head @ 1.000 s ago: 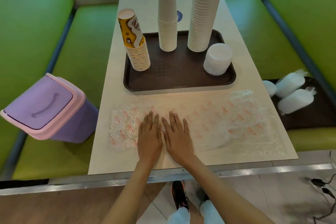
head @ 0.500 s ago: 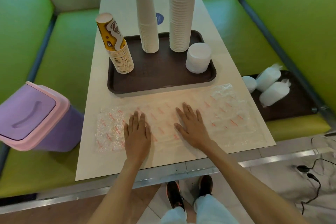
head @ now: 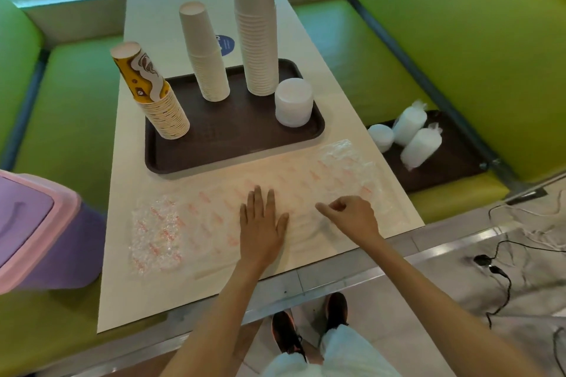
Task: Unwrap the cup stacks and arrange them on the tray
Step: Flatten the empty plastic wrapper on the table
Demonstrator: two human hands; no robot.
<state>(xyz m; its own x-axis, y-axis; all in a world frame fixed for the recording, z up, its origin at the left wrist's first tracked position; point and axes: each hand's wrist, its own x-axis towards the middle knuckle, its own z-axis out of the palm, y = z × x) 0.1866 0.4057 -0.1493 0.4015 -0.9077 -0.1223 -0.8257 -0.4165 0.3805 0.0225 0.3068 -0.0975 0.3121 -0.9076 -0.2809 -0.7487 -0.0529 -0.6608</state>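
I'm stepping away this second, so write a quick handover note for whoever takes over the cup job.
Left grip: flat on the empty wrapper spread on the table.
Right grip: fingers curled, apparently pinching the wrapper.
Done: four unwrapped stacks stand on the tray: printed cups, medium white stack, tall white stack, short white stack.
Left: two wrapped stacks lie on the bench tray. The wrapper probably goes in the bin.
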